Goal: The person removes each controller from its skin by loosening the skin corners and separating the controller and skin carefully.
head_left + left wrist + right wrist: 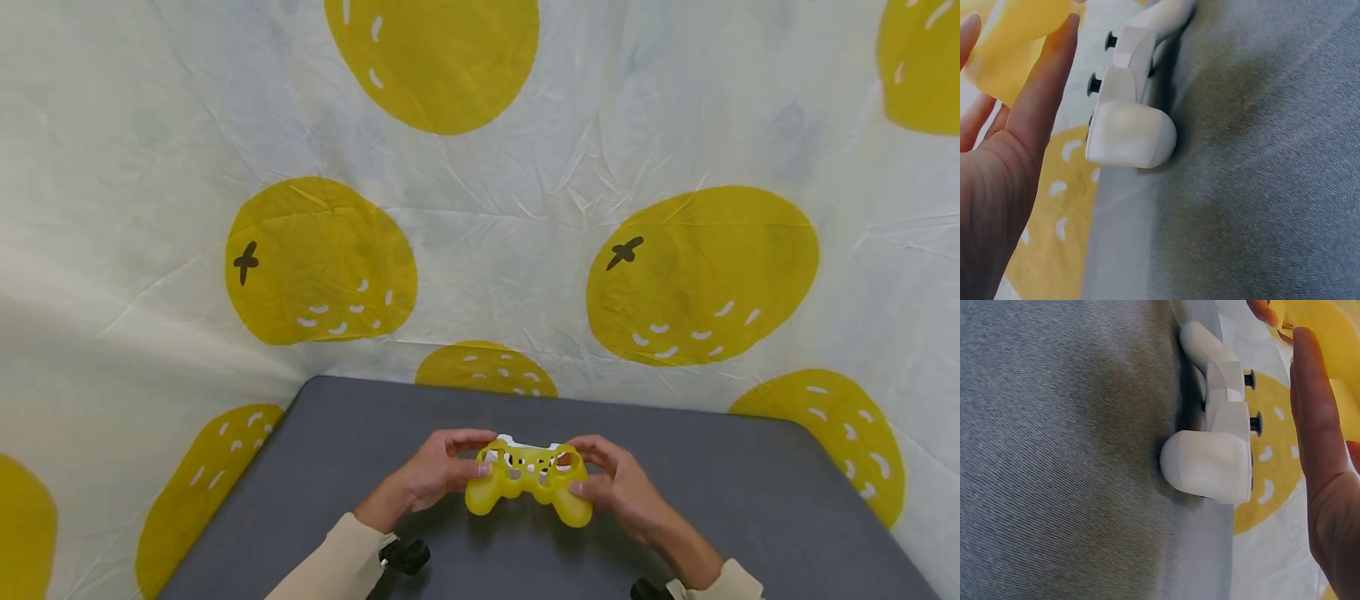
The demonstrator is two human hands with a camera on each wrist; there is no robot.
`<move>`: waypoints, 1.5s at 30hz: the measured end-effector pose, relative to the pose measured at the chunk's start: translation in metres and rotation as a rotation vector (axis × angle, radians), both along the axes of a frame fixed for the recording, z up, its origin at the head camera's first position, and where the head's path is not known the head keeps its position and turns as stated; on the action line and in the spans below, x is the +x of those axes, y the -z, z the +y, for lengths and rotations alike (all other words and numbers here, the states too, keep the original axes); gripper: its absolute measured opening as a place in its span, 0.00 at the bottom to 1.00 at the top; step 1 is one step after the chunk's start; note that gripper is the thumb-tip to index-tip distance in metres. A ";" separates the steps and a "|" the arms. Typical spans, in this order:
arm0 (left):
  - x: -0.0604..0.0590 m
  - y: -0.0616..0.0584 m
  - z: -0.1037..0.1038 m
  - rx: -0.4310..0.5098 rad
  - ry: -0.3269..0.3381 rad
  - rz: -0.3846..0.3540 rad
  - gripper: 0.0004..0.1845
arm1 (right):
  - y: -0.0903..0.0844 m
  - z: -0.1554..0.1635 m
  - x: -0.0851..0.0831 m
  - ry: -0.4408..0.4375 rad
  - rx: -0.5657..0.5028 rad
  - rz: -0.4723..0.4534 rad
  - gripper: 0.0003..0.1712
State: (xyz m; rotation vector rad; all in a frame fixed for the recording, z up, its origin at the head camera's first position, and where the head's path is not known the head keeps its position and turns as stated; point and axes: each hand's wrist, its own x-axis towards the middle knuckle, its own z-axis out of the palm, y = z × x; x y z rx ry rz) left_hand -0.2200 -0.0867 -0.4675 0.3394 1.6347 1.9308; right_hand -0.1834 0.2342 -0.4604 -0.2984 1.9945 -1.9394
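Both the left hand (pixel 435 477) and right hand (pixel 618 487) grip a rubbery yellow perforated cover (pixel 528 483) above a smooth white controller (pixel 1132 125).

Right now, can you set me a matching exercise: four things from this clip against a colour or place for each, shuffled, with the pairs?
Things:
1. silicone cover
2. game controller
3. table
4. backdrop cloth

Descriptions:
A. grey surface
B. white, lying on the table
C. yellow, held between the left hand and right hand
D. pale with big yellow fruit shapes

Pairs: 1-C, 2-B, 3-A, 4-D
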 end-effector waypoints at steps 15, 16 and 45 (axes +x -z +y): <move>-0.002 -0.012 0.009 -0.019 -0.007 0.057 0.33 | -0.016 0.010 0.000 -0.020 -0.008 0.014 0.28; -0.003 -0.013 0.010 -0.019 -0.010 0.058 0.33 | -0.017 0.011 -0.001 -0.024 -0.012 0.016 0.27; -0.019 -0.019 0.065 0.003 -0.023 0.048 0.28 | -0.023 0.063 -0.020 -0.007 -0.001 0.017 0.21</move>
